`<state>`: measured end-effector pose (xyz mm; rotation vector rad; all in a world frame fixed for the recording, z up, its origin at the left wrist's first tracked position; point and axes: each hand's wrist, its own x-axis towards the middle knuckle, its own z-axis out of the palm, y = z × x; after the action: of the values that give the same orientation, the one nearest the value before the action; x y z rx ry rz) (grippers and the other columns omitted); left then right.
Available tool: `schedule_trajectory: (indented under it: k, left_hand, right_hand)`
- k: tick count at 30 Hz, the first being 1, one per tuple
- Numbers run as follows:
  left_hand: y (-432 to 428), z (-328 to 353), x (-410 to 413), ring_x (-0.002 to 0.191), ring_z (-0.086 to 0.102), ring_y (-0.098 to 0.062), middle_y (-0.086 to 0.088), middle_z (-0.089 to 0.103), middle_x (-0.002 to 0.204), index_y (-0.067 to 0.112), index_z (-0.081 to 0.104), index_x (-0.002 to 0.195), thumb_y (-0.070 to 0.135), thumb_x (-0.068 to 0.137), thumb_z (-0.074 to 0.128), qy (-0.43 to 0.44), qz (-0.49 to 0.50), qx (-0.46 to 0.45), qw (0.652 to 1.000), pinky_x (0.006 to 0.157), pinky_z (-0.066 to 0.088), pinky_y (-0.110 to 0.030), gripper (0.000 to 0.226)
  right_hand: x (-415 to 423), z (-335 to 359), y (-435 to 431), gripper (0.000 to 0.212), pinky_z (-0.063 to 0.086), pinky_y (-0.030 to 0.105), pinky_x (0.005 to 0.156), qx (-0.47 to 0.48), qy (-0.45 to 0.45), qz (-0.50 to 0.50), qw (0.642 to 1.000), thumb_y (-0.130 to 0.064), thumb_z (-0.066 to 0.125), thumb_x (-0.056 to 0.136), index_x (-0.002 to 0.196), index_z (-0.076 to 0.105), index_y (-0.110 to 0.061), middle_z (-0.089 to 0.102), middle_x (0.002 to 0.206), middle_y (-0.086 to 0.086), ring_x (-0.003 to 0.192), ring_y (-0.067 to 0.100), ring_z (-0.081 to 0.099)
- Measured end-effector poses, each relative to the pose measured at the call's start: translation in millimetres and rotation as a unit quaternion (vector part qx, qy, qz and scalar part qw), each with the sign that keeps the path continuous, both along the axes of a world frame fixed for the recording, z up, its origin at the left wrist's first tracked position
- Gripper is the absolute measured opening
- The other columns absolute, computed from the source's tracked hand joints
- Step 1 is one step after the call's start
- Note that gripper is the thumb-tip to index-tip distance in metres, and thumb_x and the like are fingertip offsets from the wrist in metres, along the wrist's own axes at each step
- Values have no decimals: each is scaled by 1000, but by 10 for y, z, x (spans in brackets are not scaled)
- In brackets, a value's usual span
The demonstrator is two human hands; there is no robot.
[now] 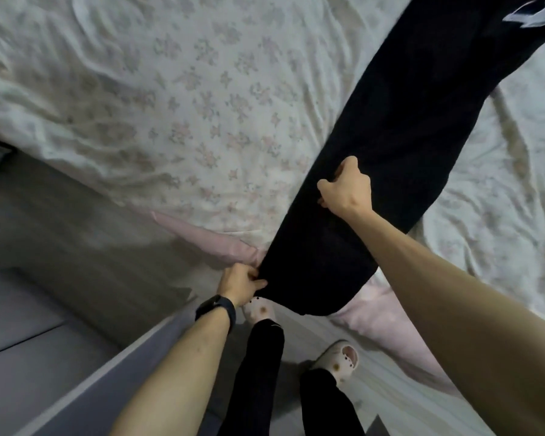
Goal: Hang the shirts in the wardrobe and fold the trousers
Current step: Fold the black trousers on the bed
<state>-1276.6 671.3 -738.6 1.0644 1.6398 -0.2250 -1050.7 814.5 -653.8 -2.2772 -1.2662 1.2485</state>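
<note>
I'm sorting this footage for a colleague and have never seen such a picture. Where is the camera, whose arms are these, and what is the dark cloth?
No machine here: a person wears one wide-angle camera on the head, so you look down along their own bare arms to their feet in pale clogs. Before them spreads a white flower-printed bed sheet; a pink cloth hangs at its edge. A pair of black trousers lies slantwise on the sheet, its near end over the edge. The left hand, above a black wristband, pinches that near end's corner; the right hand grips the trousers further up. The pale cloth at the top right is cut off; I cannot tell what it is.
</note>
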Motion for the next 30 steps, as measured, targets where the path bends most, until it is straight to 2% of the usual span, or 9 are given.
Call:
schedule_trajectory:
  k: [3, 8, 11, 14, 17, 19, 23, 28, 30]
  left_hand:
    - [78, -120, -47, 90, 69, -28, -6, 75, 85, 11, 75, 85, 30, 91, 74, -16, -30, -13, 999, 70, 47, -33, 20]
    - [127, -140, -124, 93, 67, -30, -5, 71, 91, 19, 68, 87, 38, 93, 71, -19, -87, -41, 995, 79, 54, -40, 20]
    - [200, 6, -134, 90, 66, -27, -4, 71, 95, 16, 69, 100, 40, 94, 68, -27, -110, -38, 993, 74, 54, -38, 25]
    - [400, 277, -108, 88, 66, -23, -2, 71, 93, 17, 71, 98, 41, 95, 65, -17, -138, -1, 990, 73, 56, -38, 25]
    - [716, 544, 41, 88, 67, -28, -5, 71, 92, 16, 70, 95, 37, 97, 63, -45, -132, 36, 990, 76, 56, -38, 22]
    - [1005, 728, 240, 98, 67, -30, -6, 71, 103, 17, 69, 107, 34, 98, 62, -69, -117, 55, 989, 83, 56, -41, 21]
    - [1652, 1034, 738, 116, 61, -26, -4, 63, 129, 19, 56, 136, 33, 98, 63, -72, -138, 124, 980, 99, 52, -44, 41]
    - [2425, 1310, 1527, 123, 58, -23, 1, 54, 142, 24, 46, 146, 40, 98, 60, -36, -218, 191, 956, 96, 54, -44, 52]
    - [2660, 1371, 1807, 123, 58, -22, 1, 53, 143, 25, 44, 147, 41, 98, 60, -24, -243, 210, 947, 94, 54, -43, 54]
  right_hand:
    - [-115, -122, 107, 30, 62, 48, 73, -1, -24, 14, 1000, -20, 60, 89, 114, 43, -16, 68, 88, 8, 77, 25, 71]
    - [-298, -258, 120, 35, 60, 49, 74, -25, -44, 59, 997, -34, 64, 92, 113, 42, -16, 65, 94, 5, 80, 24, 68]
    - [-289, -217, 81, 45, 59, 47, 76, -63, -61, 63, 994, -42, 63, 93, 120, 41, -15, 64, 101, 5, 83, 24, 64]
    - [-255, -85, 30, 57, 58, 40, 78, -83, -37, 45, 995, -47, 64, 92, 133, 42, -14, 61, 109, 2, 85, 19, 62]
    - [-123, 81, 0, 60, 56, 35, 79, -83, -3, 12, 996, -46, 64, 93, 138, 43, -13, 59, 107, -3, 82, 10, 59]
    - [47, 227, 20, 59, 51, 30, 78, -75, 7, -14, 997, -45, 63, 94, 139, 43, -13, 58, 113, -3, 83, 9, 57]
    - [472, 429, 149, 53, 50, 34, 87, -45, 11, -82, 996, -44, 62, 95, 137, 47, -15, 62, 122, 0, 98, 18, 59]
    - [1205, 506, 500, 49, 50, 34, 86, 3, 17, -159, 987, -42, 61, 95, 136, 48, -18, 63, 128, 1, 102, 19, 61]
    - [1464, 497, 650, 49, 51, 38, 92, 8, 23, -181, 983, -41, 61, 95, 136, 48, -18, 62, 128, 1, 104, 19, 61]
